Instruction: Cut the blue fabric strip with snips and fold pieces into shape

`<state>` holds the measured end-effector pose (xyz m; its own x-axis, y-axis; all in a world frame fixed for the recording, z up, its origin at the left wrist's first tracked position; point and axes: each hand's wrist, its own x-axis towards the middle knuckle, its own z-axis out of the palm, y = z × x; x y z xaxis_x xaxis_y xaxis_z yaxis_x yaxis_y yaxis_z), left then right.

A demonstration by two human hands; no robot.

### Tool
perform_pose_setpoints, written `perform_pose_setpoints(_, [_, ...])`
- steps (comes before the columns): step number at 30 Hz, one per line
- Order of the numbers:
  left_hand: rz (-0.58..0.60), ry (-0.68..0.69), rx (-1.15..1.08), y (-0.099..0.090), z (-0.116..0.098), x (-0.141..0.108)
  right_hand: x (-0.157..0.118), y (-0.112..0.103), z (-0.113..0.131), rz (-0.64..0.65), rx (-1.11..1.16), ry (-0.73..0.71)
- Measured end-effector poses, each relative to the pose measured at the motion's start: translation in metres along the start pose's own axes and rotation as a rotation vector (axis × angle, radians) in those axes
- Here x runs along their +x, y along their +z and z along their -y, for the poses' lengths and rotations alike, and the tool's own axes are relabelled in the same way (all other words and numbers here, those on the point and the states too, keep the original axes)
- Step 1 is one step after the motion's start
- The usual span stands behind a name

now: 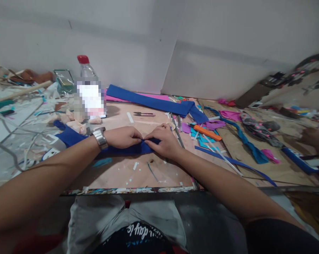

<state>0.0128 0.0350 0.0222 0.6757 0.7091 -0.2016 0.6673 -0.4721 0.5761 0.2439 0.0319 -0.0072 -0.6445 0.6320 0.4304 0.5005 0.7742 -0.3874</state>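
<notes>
A strip of blue fabric (127,149) lies across the bench in front of me, its far left end bunched near a white object. My left hand (123,137) pinches its upper edge between thumb and fingers. Right beside it, my right hand (163,141) is closed on the same edge, the thumbs almost meeting. Part of the strip is hidden under both hands. Small thread snips (144,114) rest on the bench just beyond. Farther back, a longer blue fabric band (146,100) lies folded over at its right end.
Behind my left hand, a lit phone (92,100) leans by a red-capped bottle (83,60). An orange cutter (207,132) lies among scraps to the right. At the far right, another person's hand (314,141) is near a blue tube (298,160). White cables (9,148) cross the left side.
</notes>
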Motion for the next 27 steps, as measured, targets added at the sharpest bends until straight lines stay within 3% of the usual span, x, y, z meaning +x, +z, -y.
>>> perform_pose_setpoints(11, [0.045,-0.073,-0.059,-0.0048,-0.0066,-0.0024,0.0006,-0.0008,0.0006,0.006,-0.018,-0.063])
perform_pose_setpoints(17, [-0.033,-0.065,-0.148,-0.0022,-0.0036,-0.0007,0.0001,-0.0002,-0.0014,-0.007,-0.027,-0.062])
perform_pose_setpoints(27, [-0.035,-0.077,-0.132,-0.0004,-0.0003,-0.0025,0.0002,-0.0002,-0.0012,0.005,-0.038,-0.025])
